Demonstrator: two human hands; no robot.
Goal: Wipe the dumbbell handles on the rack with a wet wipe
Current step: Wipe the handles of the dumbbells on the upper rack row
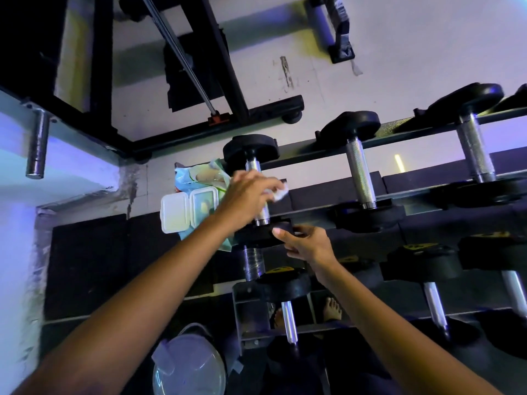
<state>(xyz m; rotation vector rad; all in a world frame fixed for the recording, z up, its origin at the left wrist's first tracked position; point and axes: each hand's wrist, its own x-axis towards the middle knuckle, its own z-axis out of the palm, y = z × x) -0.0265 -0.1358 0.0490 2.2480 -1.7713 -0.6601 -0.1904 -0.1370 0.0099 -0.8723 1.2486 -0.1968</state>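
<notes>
The left hand [247,192] is clenched around a white wet wipe [279,193], fingers curled over the handle [262,216] of the leftmost dumbbell [251,151] on the top row. The wipe is bunched between the fingers and the handle, and a crumpled end sticks out on the right of the fingertips. Bare knurled metal shows above the hand, next to the far head, and below it, next to the near head [256,235], so the grip sits about mid-handle.

The right hand [306,243] lies at the right edge of the near head, thumb tip touching the black disc. I cannot tell whether its fingers clasp the disc or only rest against it, because they are in shadow.

The dumbbell lies across the two rails of the rack [313,158]. To its right on the same rails are two more dumbbells [360,172], each well apart from the next. A lower row of dumbbells [288,317] sits nearer the person.

Just left of the held dumbbell, partly behind the left wrist, lies a pack of wipes [199,178] with its white lid [174,212] flipped open. A bare foot [332,309] shows through the rack below. A clear plastic lidded container [188,366] is at the bottom edge, and a black machine frame [231,67] stands on the floor beyond.
</notes>
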